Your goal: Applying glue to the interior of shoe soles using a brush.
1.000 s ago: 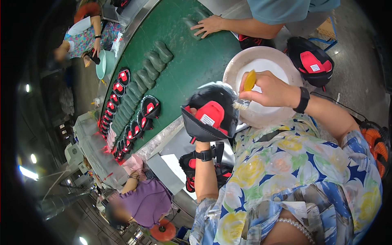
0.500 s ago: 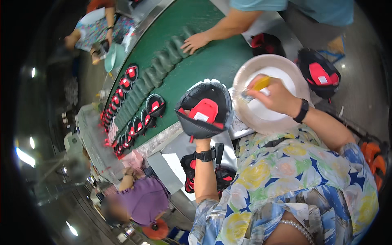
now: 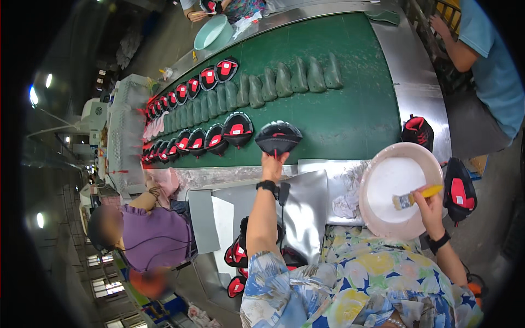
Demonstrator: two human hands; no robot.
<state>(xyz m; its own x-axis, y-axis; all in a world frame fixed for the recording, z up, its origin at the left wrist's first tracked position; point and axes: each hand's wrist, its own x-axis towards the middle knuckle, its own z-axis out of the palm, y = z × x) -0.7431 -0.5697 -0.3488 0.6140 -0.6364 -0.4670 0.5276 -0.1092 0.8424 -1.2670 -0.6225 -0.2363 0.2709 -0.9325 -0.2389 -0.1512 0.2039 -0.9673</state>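
My left hand reaches out over the green conveyor belt and holds a black and red shoe upper at the end of a row of like uppers. My right hand grips a yellow-handled brush whose bristles rest over the white inside of a pink basin. A black watch sits on each wrist.
A second row of black and red uppers and a row of green shoe lasts lie farther up the belt. A person in purple sits to my left, one in blue at far right. More uppers lie beside the basin and below.
My left hand has carried the upper from in front of me out onto the belt. The brush has come away from the upper and dropped to the basin.
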